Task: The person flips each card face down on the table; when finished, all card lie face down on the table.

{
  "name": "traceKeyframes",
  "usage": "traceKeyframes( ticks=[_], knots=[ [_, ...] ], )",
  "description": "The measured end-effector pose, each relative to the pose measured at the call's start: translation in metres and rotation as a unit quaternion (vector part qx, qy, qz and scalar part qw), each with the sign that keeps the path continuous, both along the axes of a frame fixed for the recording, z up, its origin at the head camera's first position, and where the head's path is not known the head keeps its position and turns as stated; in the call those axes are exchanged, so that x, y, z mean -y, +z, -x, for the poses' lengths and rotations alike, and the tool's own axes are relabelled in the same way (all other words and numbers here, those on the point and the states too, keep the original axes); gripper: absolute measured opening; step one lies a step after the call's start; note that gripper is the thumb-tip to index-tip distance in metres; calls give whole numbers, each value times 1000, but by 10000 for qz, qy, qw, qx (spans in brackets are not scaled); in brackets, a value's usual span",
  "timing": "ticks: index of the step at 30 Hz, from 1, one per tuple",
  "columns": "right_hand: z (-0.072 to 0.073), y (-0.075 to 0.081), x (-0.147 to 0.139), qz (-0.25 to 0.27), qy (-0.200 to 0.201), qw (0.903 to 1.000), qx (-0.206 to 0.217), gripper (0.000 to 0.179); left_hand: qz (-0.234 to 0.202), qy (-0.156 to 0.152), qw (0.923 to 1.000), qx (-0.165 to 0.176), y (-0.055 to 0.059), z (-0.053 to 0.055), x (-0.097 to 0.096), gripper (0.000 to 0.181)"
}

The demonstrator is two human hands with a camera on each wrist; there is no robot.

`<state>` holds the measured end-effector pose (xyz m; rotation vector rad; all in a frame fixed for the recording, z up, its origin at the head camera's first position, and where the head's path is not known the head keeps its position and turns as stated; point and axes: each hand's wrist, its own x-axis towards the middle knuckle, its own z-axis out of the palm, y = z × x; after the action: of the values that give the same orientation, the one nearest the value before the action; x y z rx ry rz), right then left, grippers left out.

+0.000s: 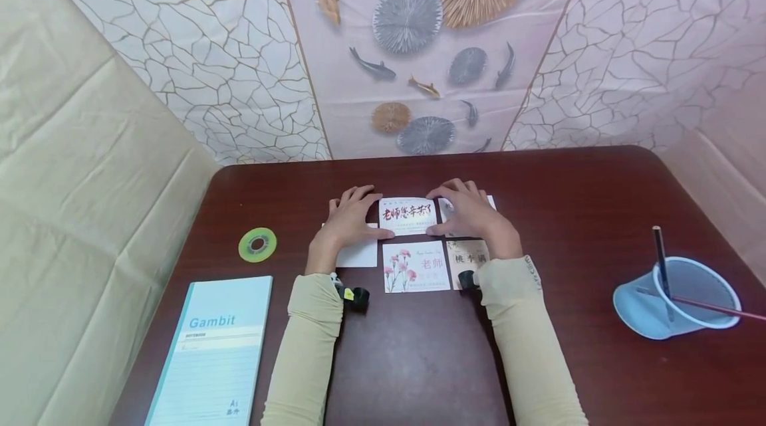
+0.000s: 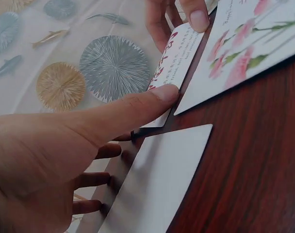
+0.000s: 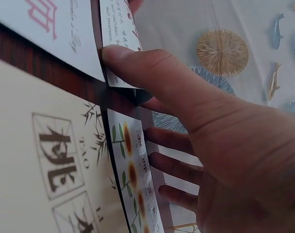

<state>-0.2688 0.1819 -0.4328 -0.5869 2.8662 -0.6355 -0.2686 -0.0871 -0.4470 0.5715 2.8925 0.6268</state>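
Note:
A white card with red calligraphy [image 1: 408, 216] lies between my two hands at the middle of the table. My left hand [image 1: 348, 216] holds its left side, thumb on the near corner and index finger at the far one. On the opposite side my right hand [image 1: 473, 213] grips it in the same way. The card looks slightly bowed in the wrist views. Just nearer lies a card with pink carnations [image 1: 415, 267]. A blank white card [image 1: 358, 254] is partly under my left hand. Below my right hand are a beige card [image 3: 55, 145] and a sunflower card [image 3: 133, 170], both partly covered in the head view.
At the left are a Gambit notebook [image 1: 218, 353] and a green-yellow tape roll [image 1: 267, 242]. A light blue mesh pen cup [image 1: 640, 303] lies tipped at the right, with a dark pencil [image 1: 660, 256] and a red stick [image 1: 712, 306] in it. Patterned cloth hangs behind the table.

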Motion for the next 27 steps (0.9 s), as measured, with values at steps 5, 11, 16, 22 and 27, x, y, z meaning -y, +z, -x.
traceKeyframes(
  ticks=[5, 11, 16, 22, 27],
  knots=[
    [-1, 0, 0, -14, 31, 10000, -1, 70, -218, 84, 9996, -150, 0, 1, -1, 82],
    [-1, 0, -1, -26, 28, 10000, -70, 73, -539, -47, 9983, -207, 5, 0, -5, 88],
    [0, 1, 0, -20, 142, 9999, 15, 89, -703, -97, 9969, -330, 10, -1, -1, 87],
    [0, 8, 3, -8, 346, 9992, -187, 95, -825, -112, 9960, -336, 20, -5, 5, 89],
    [-3, 17, 10, 229, 444, 9977, -451, 92, -604, -301, 9970, -392, 30, -8, 0, 91]
  ],
)
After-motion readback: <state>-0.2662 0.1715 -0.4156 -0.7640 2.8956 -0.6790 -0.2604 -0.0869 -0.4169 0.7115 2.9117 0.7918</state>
